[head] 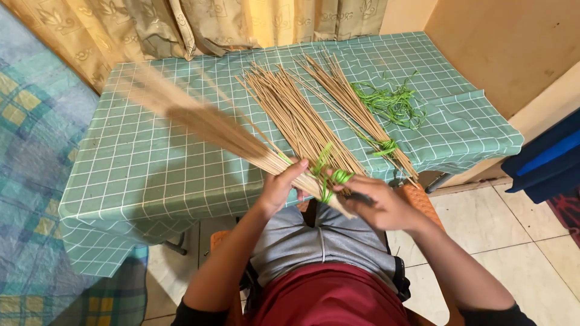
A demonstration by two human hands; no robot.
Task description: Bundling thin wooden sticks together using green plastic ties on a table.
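My left hand (279, 186) grips a bundle of thin tan sticks (205, 124) near its lower end; the bundle fans out up and to the left, blurred. My right hand (377, 202) holds the same bundle's end, where a green strip (331, 176) is wound around it. On the table lie a loose pile of sticks (296, 111) and a second bundle (350, 102) tied with a green strip (385, 147).
The table wears a green checked cloth (151, 181). A tangle of green strips (393, 104) lies at its right. Curtains (181, 24) hang behind, a patterned bedcover (30, 151) is at left, tiled floor (513, 241) at right.
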